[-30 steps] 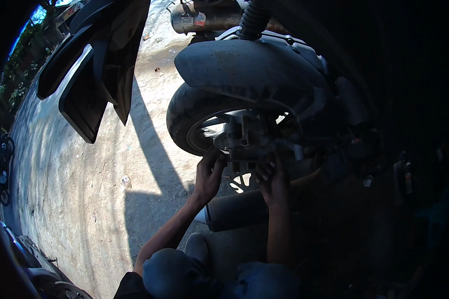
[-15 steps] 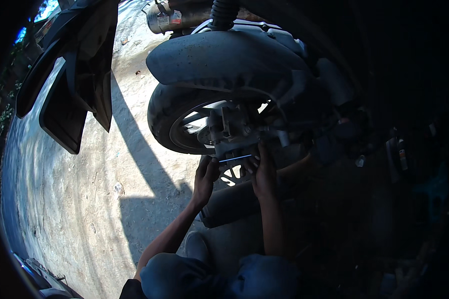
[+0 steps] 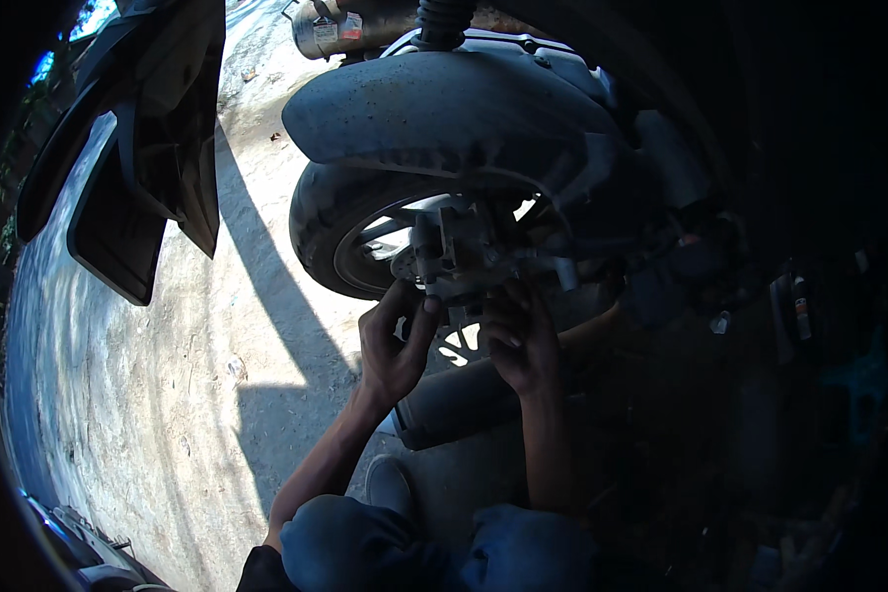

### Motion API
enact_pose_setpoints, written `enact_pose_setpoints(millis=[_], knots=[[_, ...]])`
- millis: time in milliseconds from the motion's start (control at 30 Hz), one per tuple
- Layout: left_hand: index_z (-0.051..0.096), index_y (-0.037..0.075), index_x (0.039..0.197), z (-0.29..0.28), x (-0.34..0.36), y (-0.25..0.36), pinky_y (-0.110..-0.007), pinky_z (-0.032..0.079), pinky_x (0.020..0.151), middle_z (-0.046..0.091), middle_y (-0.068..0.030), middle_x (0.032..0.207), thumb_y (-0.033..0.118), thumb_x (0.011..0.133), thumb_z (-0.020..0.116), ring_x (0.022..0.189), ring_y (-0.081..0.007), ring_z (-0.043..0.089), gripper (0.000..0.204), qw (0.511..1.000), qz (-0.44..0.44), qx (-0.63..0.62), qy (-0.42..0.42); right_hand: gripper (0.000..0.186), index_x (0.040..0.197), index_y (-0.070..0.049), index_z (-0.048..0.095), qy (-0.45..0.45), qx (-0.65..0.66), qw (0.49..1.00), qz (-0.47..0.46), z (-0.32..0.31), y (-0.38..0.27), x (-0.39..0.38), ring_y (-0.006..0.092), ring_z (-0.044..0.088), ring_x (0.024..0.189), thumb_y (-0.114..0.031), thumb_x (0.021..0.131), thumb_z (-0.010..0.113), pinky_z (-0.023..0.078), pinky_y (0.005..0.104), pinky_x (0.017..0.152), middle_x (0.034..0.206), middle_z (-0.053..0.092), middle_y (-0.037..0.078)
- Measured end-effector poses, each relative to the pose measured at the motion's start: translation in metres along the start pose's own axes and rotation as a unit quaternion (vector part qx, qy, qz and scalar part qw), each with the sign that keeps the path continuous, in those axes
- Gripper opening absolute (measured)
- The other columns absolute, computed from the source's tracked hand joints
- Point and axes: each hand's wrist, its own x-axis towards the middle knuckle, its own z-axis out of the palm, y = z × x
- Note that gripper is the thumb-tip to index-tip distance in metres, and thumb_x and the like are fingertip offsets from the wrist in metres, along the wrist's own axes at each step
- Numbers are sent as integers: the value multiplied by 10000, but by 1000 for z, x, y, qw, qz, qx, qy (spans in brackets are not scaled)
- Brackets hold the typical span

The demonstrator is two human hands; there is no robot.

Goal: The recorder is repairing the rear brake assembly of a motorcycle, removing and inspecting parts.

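Note:
A scooter's rear wheel stands in front of me, with a grey metal bracket at its hub. My left hand is raised to the bracket's left end, thumb and fingers closed around something dark that I cannot make out. At the bracket's right side is my right hand, its fingers curled inward under the metal. Shadow hides what those fingers hold. A dark muffler runs just below both hands.
A dusty grey fender covers the wheel's top, below a ribbed rubber boot. Dark body panels hang at the upper left over sunlit concrete. Another muffler lies at the top. Deep shadow covers the right side.
A thin shiny rod seen between my hands no longer shows. My left hand has risen to the bracket and turned, and my right hand's fingers have curled in. The view has shifted slightly.

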Motion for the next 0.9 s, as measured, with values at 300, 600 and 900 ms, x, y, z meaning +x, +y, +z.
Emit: enact_pose_setpoints(millis=[300, 600, 900], knots=[[509, -26, 833, 9, -22, -80, -272, 388, 663, 480, -65, 754, 140, 979, 559, 704, -131, 441, 226, 993, -67, -65, 69, 396, 763, -141, 447, 71, -230, 969, -48, 0, 5, 0, 63, 358, 519, -425, 1033, 502, 338, 224, 446, 675, 366, -44], [558, -23, 878, 19, -50, -93, -352, 390, 628, 489, -83, 679, 398, 1057, 441, 687, -150, 452, 472, 976, -216, 3, -33, 369, 824, -133, 466, 137, -396, 895, -152, 3, 9, -3, 69, 385, 509, -444, 1001, 558, 371, 245, 479, 660, 352, -41], [585, -34, 922, -3, -25, -57, -301, 334, 551, 479, -50, 656, 275, 1049, 487, 643, -93, 383, 348, 993, -115, -23, 19, 370, 775, -136, 441, 85, -269, 955, -88, 1, 4, -2, 78, 373, 487, -394, 1021, 539, 355, 254, 446, 693, 401, -20]])
